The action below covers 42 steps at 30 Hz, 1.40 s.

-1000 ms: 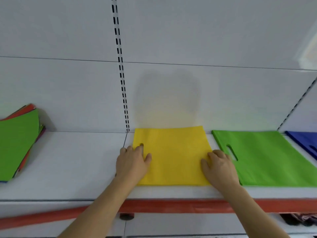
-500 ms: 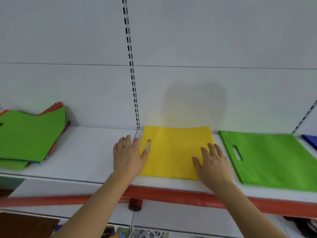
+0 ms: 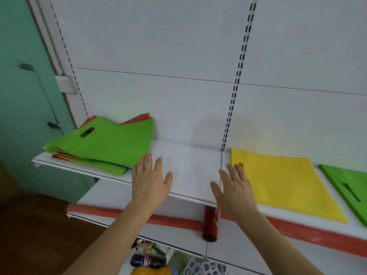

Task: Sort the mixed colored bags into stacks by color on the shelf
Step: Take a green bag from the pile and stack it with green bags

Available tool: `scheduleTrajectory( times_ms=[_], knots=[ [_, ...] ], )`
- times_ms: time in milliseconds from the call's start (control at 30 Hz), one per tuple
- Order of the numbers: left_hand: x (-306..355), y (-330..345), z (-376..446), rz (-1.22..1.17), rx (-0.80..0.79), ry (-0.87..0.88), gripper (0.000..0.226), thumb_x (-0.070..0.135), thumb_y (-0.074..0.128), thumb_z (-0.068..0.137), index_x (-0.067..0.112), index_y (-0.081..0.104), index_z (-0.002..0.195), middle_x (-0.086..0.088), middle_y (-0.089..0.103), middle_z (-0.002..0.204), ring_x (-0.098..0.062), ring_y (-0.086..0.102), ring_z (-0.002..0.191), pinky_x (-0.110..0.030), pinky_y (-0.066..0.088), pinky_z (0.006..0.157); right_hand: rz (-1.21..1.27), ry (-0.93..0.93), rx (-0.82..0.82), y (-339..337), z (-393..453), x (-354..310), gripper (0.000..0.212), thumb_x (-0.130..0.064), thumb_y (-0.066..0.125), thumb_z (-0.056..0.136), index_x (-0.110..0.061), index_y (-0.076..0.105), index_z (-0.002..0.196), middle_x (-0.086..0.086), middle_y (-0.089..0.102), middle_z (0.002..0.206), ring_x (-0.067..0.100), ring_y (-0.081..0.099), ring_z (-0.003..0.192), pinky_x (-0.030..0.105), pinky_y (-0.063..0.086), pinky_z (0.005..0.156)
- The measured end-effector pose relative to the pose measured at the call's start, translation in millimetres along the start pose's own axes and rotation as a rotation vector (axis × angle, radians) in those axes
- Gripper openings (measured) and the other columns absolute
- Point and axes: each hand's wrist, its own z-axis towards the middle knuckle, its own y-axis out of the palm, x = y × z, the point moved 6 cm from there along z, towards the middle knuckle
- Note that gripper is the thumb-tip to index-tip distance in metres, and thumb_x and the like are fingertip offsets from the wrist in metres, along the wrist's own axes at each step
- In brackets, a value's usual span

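With both the left hand (image 3: 149, 180) and right hand (image 3: 234, 188) spread flat and empty over the white shelf (image 3: 190, 167), a careless grab at the loose mixed pile of thin fabric bags (image 3: 103, 143) at far left could drag several off the edge, while the flat yellow bag (image 3: 282, 183) lies sorted at right.

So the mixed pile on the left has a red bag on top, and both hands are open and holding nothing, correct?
Not quite. The head view shows a green bag on top of the mixed pile; red shows only at the edges beneath. The rest is right: left hand and right hand are open and holding nothing.
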Motion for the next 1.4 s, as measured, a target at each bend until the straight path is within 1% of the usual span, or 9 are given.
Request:
scheduleTrajectory(
  times_ms=[300, 633, 733, 833, 933, 1067, 1233, 1300, 1400],
  knots=[
    [-160.5, -19.9, 5.0, 0.039, -0.026, -0.102, 0.070, 0.061, 0.031, 0.104, 0.019, 0.038, 0.159, -0.013, 0.033, 0.167, -0.031, 0.023, 0.156, -0.051, 0.020, 0.127, 0.032, -0.140, -0.041, 41.4, 27.4, -164.0, 0.066, -0.056, 0.040, 0.106, -0.015, 0.046, 0.157, 0.014, 0.035, 0.167, 0.034, 0.019, 0.159, 0.045, 0.018, 0.129],
    [-236.0, -12.8, 72.0, 0.112, -0.016, -0.138, 0.066, 0.058, 0.029, 0.106, 0.017, 0.040, 0.156, -0.012, 0.038, 0.163, -0.031, 0.029, 0.153, -0.050, 0.023, 0.127, 0.133, -0.210, 0.016, 74.7, 116.0, -256.9, 0.059, -0.048, 0.057, 0.102, -0.007, 0.061, 0.145, 0.023, 0.052, 0.153, 0.043, 0.039, 0.148, 0.051, 0.031, 0.123],
    [-252.2, -12.9, 98.9, 0.149, -0.002, -0.140, 0.071, 0.063, 0.030, 0.103, 0.018, 0.037, 0.158, -0.012, 0.036, 0.165, -0.031, 0.027, 0.154, -0.052, 0.024, 0.126, 0.107, -0.227, 0.001, 83.3, 140.9, -276.7, 0.062, -0.053, 0.048, 0.104, -0.011, 0.057, 0.149, 0.020, 0.047, 0.158, 0.040, 0.037, 0.150, 0.050, 0.030, 0.124],
    [-263.3, -6.8, 121.1, 0.169, -0.031, -0.134, 0.090, 0.081, 0.023, 0.095, 0.024, 0.023, 0.164, -0.015, 0.016, 0.172, -0.034, 0.011, 0.160, -0.054, 0.011, 0.130, 0.054, -0.225, -0.021, 93.5, 161.2, -288.0, 0.066, -0.060, 0.036, 0.105, -0.020, 0.050, 0.155, 0.013, 0.040, 0.165, 0.035, 0.030, 0.154, 0.048, 0.024, 0.126],
    [-271.1, 6.8, 134.0, 0.198, -0.080, -0.131, 0.095, 0.085, 0.013, 0.092, 0.025, 0.015, 0.166, -0.019, 0.005, 0.173, -0.036, 0.001, 0.161, -0.056, 0.006, 0.129, -0.028, -0.203, -0.071, 106.4, 171.6, -291.6, 0.060, -0.061, 0.028, 0.105, -0.028, 0.051, 0.151, 0.002, 0.044, 0.161, 0.029, 0.035, 0.150, 0.048, 0.025, 0.123],
    [-266.2, 17.6, 135.5, 0.247, -0.087, -0.078, 0.084, 0.073, 0.010, 0.099, 0.021, 0.035, 0.160, -0.021, 0.028, 0.167, -0.036, 0.021, 0.155, -0.056, 0.015, 0.126, -0.028, -0.157, -0.022, 108.4, 174.9, -290.4, 0.047, -0.054, 0.035, 0.102, -0.028, 0.063, 0.128, -0.006, 0.057, 0.144, 0.024, 0.048, 0.136, 0.049, 0.031, 0.116],
    [-254.7, 12.6, 139.1, 0.196, -0.013, 0.090, 0.068, 0.060, 0.033, 0.103, 0.017, 0.039, 0.156, -0.009, 0.059, 0.143, -0.030, 0.048, 0.131, -0.046, 0.040, 0.107, 0.010, 0.012, 0.056, 106.9, 167.1, -285.2, 0.032, -0.047, 0.051, 0.101, -0.021, 0.070, 0.107, 0.002, 0.064, 0.133, 0.030, 0.051, 0.130, 0.047, 0.041, 0.106],
    [-256.4, 6.1, 142.6, 0.170, 0.005, 0.096, 0.070, 0.060, 0.043, 0.100, 0.014, 0.041, 0.153, -0.007, 0.059, 0.139, -0.029, 0.047, 0.123, -0.044, 0.042, 0.098, 0.013, 0.087, 0.063, 106.4, 161.9, -283.1, 0.031, -0.045, 0.055, 0.101, -0.018, 0.069, 0.103, 0.008, 0.062, 0.132, 0.036, 0.050, 0.129, 0.048, 0.047, 0.099],
    [-269.7, 4.0, 140.2, 0.216, -0.009, 0.023, 0.075, 0.072, 0.040, 0.095, 0.014, 0.057, 0.139, -0.019, 0.047, 0.150, -0.037, 0.037, 0.137, -0.050, 0.033, 0.107, -0.007, 0.194, 0.044, 107.4, 151.8, -280.7, 0.034, -0.045, 0.055, 0.101, -0.014, 0.067, 0.105, 0.015, 0.059, 0.130, 0.040, 0.048, 0.125, 0.050, 0.052, 0.092]
  ],
)
